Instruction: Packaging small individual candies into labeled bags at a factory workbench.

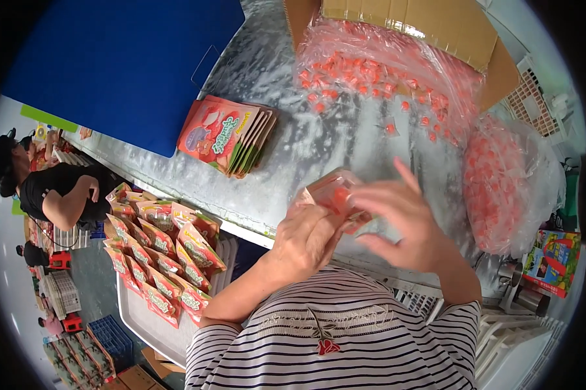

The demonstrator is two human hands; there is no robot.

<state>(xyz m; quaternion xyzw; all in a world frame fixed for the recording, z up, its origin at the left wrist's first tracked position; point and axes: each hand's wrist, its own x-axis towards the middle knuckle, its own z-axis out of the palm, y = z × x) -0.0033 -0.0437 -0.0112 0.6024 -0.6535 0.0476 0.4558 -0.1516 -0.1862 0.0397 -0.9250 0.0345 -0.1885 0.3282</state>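
Note:
My left hand (306,237) grips an upright pouch (332,182) in front of my body, its mouth spread apart. A small orange-red wrapped piece (340,196) shows at the pouch's mouth. Beside it is my right hand (400,218), slightly blurred, fingers spread, with the fingertips near the opening; I see nothing held in it. Beyond my hands, several loose wrapped pieces (390,129) lie on the metal table (293,136). They spill from a clear plastic bag (397,45) full of the same pieces. A stack of flat printed pouches (225,133) lies to the left.
An open cardboard box (410,29) stands at the far side, around the clear bag. Another filled clear bag (498,188) sits at right. At left, filled pouches (163,253) stand on a white tray (137,325). A blue board (124,65) covers the far left. A person (59,195) stands beyond.

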